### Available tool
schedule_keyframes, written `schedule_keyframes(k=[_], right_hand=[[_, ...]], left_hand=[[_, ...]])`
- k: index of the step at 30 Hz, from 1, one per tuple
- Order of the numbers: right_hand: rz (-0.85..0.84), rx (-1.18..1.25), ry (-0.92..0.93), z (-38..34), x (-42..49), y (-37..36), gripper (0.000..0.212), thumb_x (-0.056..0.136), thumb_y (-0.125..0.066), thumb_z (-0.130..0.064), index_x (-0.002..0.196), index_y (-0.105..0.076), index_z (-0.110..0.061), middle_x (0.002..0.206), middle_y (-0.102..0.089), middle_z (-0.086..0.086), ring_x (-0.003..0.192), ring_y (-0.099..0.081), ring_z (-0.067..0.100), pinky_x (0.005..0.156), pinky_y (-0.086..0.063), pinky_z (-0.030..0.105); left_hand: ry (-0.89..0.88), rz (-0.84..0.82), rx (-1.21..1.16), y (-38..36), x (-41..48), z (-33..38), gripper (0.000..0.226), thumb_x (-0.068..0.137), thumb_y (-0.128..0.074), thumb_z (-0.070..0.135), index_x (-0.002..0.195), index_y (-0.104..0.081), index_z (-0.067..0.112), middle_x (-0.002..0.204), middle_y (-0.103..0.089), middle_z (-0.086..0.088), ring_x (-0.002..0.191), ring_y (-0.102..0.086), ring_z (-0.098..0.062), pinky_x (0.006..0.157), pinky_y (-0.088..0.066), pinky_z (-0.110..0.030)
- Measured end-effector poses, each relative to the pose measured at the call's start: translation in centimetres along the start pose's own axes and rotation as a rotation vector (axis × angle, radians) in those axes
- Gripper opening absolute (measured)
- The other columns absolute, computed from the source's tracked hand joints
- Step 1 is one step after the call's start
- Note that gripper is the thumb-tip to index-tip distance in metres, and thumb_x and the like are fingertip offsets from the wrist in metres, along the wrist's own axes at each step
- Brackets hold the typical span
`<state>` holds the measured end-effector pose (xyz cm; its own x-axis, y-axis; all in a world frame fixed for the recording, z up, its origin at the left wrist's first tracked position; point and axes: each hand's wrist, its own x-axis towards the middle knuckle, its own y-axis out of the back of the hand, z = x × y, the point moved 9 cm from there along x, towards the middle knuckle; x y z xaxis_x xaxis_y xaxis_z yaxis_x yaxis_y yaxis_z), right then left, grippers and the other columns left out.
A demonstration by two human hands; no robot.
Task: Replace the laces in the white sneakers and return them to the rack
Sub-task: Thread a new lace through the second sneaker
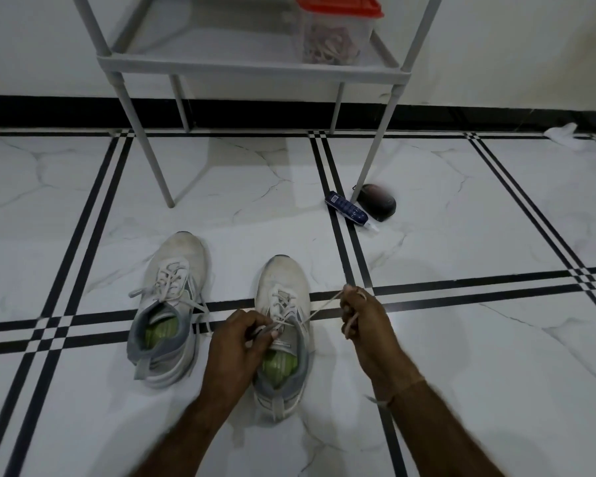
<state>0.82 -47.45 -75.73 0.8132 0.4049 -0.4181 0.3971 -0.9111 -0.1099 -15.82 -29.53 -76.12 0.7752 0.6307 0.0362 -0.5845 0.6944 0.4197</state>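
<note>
Left sneaker (pixel 167 304): on the floor, off to the left of both grips, not touched; laced up, with loose ends lying out to the sides.
Left hand (pixel 236 342): fingers curled, pinching one end of the lace right over the open top of the right sneaker.
Right sneaker (pixel 283 280): under the left grip, flat on the floor, toe pointing away.
Lace (pixel 324 306): thin and white, pulled tight from the top holes across to the right grip.
Right hand (pixel 362 325): closed in a fist round the other end, out to the right of the shoe and not touching it.
Rack (pixel 375 74): far past both grips, beyond the toes; holds a box (pixel 334 32) with a red lid.
Feel of the lace: soft, light and floppy; probably slips through fingers, so best pinched near the tip and pulled gently.
Feel of the shoes: likely light, soft on top, firm at the sole; best held by the heel for carrying.
</note>
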Motion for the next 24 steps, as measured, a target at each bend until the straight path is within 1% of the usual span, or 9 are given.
schedule_keyframes(k=[2, 4, 7, 10, 13, 16, 19, 22, 24], right_hand=[[0.033, -0.073, -0.036, 0.8, -0.3, 0.2, 0.026, 0.104, -0.056, -0.03, 0.082, -0.058, -0.017, 0.07, -0.044, -0.002, 0.061, -0.035, 0.011, 0.053, -0.028, 0.023], [0.005, -0.189, -0.02, 1.4, -1.1, -0.2, 0.02, 0.101, -0.061, -0.037, 0.095, -0.06, -0.018, 0.082, -0.057, -0.008, 0.071, -0.048, 0.009, 0.062, -0.037, 0.021], [-0.153, -0.296, -0.006, 2.2, -1.9, -1.9, 0.031, 0.093, -0.068, -0.049, 0.107, -0.067, -0.021, 0.105, -0.073, -0.008, 0.1, -0.067, 0.009, 0.082, -0.053, 0.027], [-0.254, -0.34, 0.026, 2.5, -2.2, -4.2, 0.031, 0.093, -0.072, -0.039, 0.106, -0.075, -0.011, 0.107, -0.077, 0.002, 0.105, -0.071, 0.015, 0.091, -0.06, 0.036], [-0.198, -0.206, 0.008, 3.2, -1.9, -4.6, 0.02, 0.099, -0.066, -0.022, 0.11, -0.073, -0.006, 0.109, -0.078, 0.004, 0.105, -0.073, 0.017, 0.09, -0.06, 0.033], [-0.111, -0.129, -0.083, 4.4, -1.8, -3.7, 0.026, 0.102, -0.061, -0.022, 0.099, -0.066, 0.003, 0.09, -0.073, 0.008, 0.079, -0.068, 0.016, 0.067, -0.055, 0.022], [-0.048, -0.11, -0.162, 5.4, -1.9, -2.9, 0.022, 0.104, -0.058, -0.022, 0.093, -0.067, -0.005, 0.076, -0.067, 0.003, 0.059, -0.056, 0.006, 0.053, -0.046, 0.019], [-0.078, -0.155, -0.159, 5.4, -2.0, -2.7, 0.021, 0.104, -0.057, -0.024, 0.095, -0.066, -0.007, 0.08, -0.065, 0.006, 0.062, -0.053, 0.008, 0.053, -0.044, 0.018], [-0.112, -0.269, -0.048, 3.9, -1.8, -2.7, 0.02, 0.102, -0.061, -0.022, 0.091, -0.067, -0.006, 0.084, -0.07, 0.008, 0.071, -0.061, 0.011, 0.064, -0.049, 0.02]], left_hand=[[0.05, 0.001, -0.049, -0.3, -0.1, -0.2, 0.012, 0.081, -0.078, 0.039, 0.084, -0.071, 0.029, 0.087, -0.067, 0.01, 0.085, -0.066, -0.011, 0.076, -0.058, -0.043], [0.104, 0.013, -0.103, -0.3, -0.3, -0.2, 0.013, 0.081, -0.082, 0.036, 0.082, -0.072, 0.026, 0.088, -0.071, 0.007, 0.086, -0.066, -0.01, 0.078, -0.059, -0.037], [0.118, -0.002, -0.119, -0.2, -0.2, -0.4, 0.009, 0.082, -0.082, 0.029, 0.081, -0.073, 0.026, 0.088, -0.072, 0.005, 0.087, -0.066, -0.01, 0.078, -0.057, -0.031], [0.124, -0.047, -0.162, -0.4, 0.3, -0.5, 0.022, 0.076, -0.073, 0.044, 0.082, -0.075, 0.023, 0.087, -0.071, 0.006, 0.087, -0.065, -0.01, 0.075, -0.057, -0.027], [0.139, -0.072, -0.195, -0.6, 0.6, -0.4, 0.024, 0.075, -0.072, 0.041, 0.078, -0.072, 0.017, 0.082, -0.069, 0.002, 0.081, -0.064, -0.011, 0.07, -0.055, -0.021], [0.128, -0.098, -0.157, -0.5, 0.9, -0.6, 0.022, 0.078, -0.07, 0.035, 0.072, -0.067, 0.015, 0.074, -0.064, 0.004, 0.073, -0.059, -0.008, 0.065, -0.047, -0.017], [0.125, -0.093, -0.105, -0.3, 1.0, -1.2, 0.023, 0.08, -0.066, 0.032, 0.067, -0.057, 0.014, 0.065, -0.054, 0.011, 0.066, -0.051, -0.004, 0.063, -0.041, -0.021], [0.148, -0.038, -0.116, 0.0, 0.8, -1.8, 0.019, 0.085, -0.071, 0.023, 0.072, -0.062, 0.013, 0.074, -0.059, 0.006, 0.072, -0.054, -0.006, 0.07, -0.046, -0.03], [0.114, 0.014, -0.087, 0.4, 0.8, -1.6, 0.012, 0.087, -0.073, 0.02, 0.077, -0.067, 0.018, 0.085, -0.062, 0.002, 0.082, -0.06, -0.009, 0.075, -0.053, -0.038]])
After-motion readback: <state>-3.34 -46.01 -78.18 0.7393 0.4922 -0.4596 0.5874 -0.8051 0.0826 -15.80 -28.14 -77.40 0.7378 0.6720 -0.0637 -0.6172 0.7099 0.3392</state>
